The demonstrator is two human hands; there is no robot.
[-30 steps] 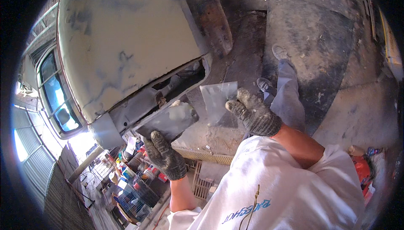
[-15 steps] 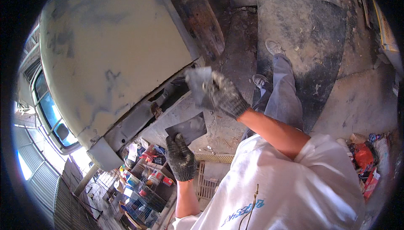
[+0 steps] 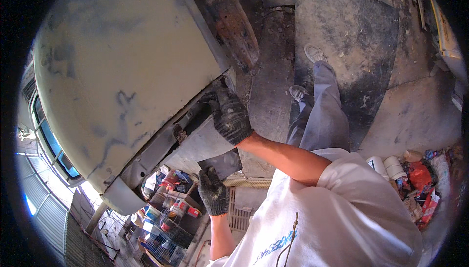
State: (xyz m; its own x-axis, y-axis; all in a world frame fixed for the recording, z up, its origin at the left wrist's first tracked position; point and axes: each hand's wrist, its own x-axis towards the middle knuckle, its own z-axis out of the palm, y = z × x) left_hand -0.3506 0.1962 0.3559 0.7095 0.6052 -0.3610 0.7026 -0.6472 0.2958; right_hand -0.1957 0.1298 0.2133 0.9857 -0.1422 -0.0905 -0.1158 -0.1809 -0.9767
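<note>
A large cream vehicle panel [image 3: 132, 62] with dark smears fills the left, with an open gap [image 3: 188, 125] along its lower edge. Up at the corner of that gap is my right hand [image 3: 232, 115], in a dark knitted glove. Its fingers reach to the edge and are bent; whatever they grip there is hidden. Lower down, my left hand [image 3: 213, 192], gloved likewise, is closed on one end of a thin dark rectangular sheet [image 3: 222, 163], which it holds apart from the panel.
Boxes and small goods [image 3: 171, 213] crowd a spot below the panel. A dark mat [image 3: 349, 37] lies on the floor under my feet. White tubs [image 3: 391, 167] and a red bag [image 3: 420, 181] stand at right. A rusty metal piece [image 3: 237, 27] lies beyond the panel corner.
My right hand has moved left to the panel's corner; the grey sheet it held no longer shows. The left hand has kept its sheet and barely shifted.
</note>
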